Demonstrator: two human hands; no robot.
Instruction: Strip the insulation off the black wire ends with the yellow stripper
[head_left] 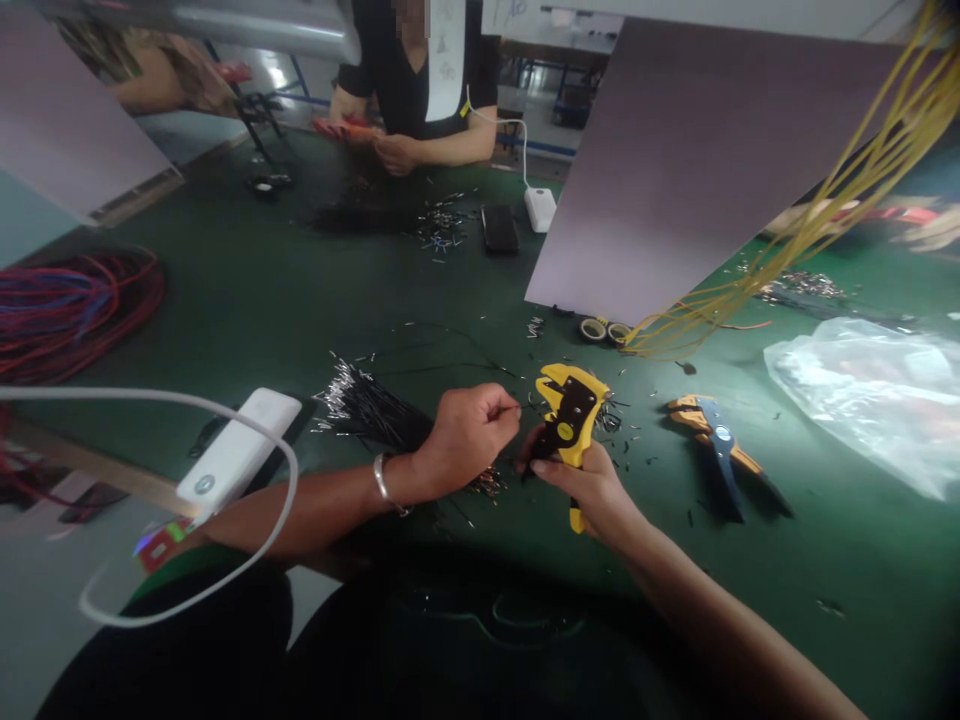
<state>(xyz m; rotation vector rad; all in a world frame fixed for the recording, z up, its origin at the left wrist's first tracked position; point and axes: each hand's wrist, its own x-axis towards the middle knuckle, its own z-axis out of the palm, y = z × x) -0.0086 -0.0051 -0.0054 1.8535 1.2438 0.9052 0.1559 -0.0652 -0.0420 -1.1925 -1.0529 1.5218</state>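
My right hand [589,485] is wrapped round the handles of a yellow and black wire stripper [574,410], its jaws pointing up and to the left. Just left of the tool, my left hand [472,435] pinches a thin black wire [527,406] whose end reaches toward the stripper; whether it touches the jaws I cannot tell. A bundle of black wires [382,410] with shiny tips lies beside and partly behind my left hand. Copper-coloured wire ends [489,482] show below that hand. Small offcuts [609,415] are scattered around the stripper.
A second wire stripper [720,445] lies to the right, near a clear plastic bag [870,390]. Yellow wires [810,240] hang at the upper right by tape rolls [604,331]. A white power bank [240,455] with a cable is at left, below red-blue wire coils [75,310]. A co-worker [420,110] sits opposite.
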